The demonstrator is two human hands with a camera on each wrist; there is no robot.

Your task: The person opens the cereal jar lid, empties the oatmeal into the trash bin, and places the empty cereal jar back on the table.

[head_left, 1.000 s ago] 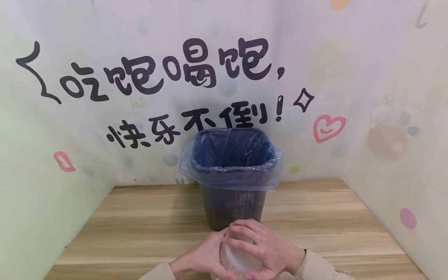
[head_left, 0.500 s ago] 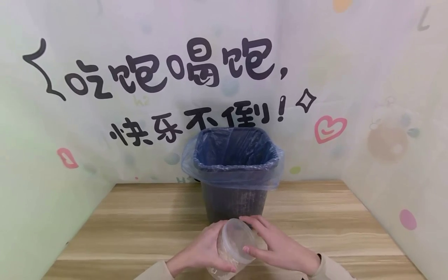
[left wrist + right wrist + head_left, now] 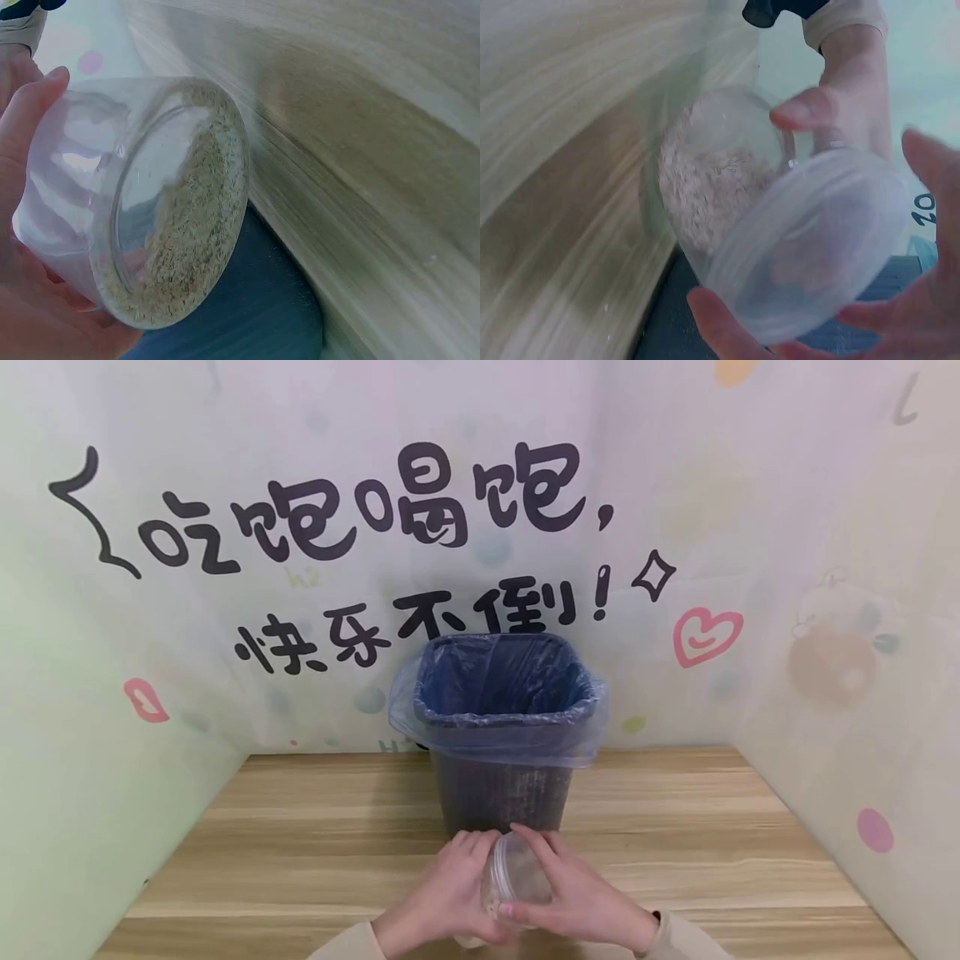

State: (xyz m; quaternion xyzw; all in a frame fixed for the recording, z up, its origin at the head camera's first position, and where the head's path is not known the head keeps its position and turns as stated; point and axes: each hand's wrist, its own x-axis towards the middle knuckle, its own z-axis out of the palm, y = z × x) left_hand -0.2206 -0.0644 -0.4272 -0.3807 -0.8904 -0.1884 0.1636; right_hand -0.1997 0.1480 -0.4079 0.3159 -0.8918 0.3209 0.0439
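Note:
A clear jar (image 3: 82, 161), tilted on its side, holds pale beige flakes (image 3: 199, 214) that look like oats or shavings; which, I cannot tell. My left hand (image 3: 446, 893) grips the jar's body, its thumb and fingers curled round the side. On the jar's mouth sits a translucent white lid (image 3: 810, 247). Fingers and thumb of my right hand (image 3: 581, 893) hold the lid around its edge. In the head view both hands hide much of the jar, in front of the bin.
Right behind the hands stands a dark bin (image 3: 502, 793) lined with a blue plastic bag (image 3: 498, 743). It rests on a wood-grain table (image 3: 300, 835). Printed walls (image 3: 375, 410) enclose the table at the back and both sides.
Half a second ago the right hand's fingers were spread looser beside the lid; they have drawn in round its edge. The jar has turned slightly. The bin has stayed put.

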